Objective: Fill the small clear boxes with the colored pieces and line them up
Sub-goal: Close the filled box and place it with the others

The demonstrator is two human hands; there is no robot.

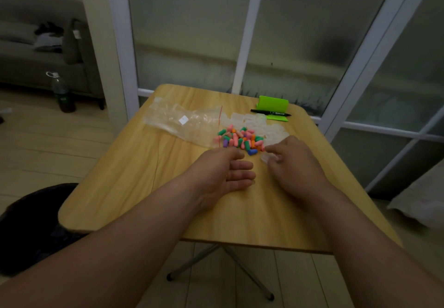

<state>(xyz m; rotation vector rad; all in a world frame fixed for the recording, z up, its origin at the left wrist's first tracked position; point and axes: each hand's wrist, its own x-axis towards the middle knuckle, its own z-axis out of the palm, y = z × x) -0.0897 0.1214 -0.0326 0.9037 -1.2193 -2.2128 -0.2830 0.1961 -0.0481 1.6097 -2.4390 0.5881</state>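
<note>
A heap of colored pieces [241, 138], pink, green, orange, purple and blue, lies on the wooden table [134, 182]. Several small clear boxes [249, 121] sit just behind and to the right of the heap. My left hand [223, 173] rests on the table in front of the heap, fingers straight and pointing right. My right hand [292, 161] is beside it, fingers curled round one small clear box [268, 157] near the heap's right edge. What that box contains is too blurred to tell.
A clear plastic bag [182, 121] with a red strip lies left of the heap. A green holder [274, 107] and a black marker [270, 112] sit at the table's far edge. Glass doors stand behind; a bottle [63, 92] is on the floor left.
</note>
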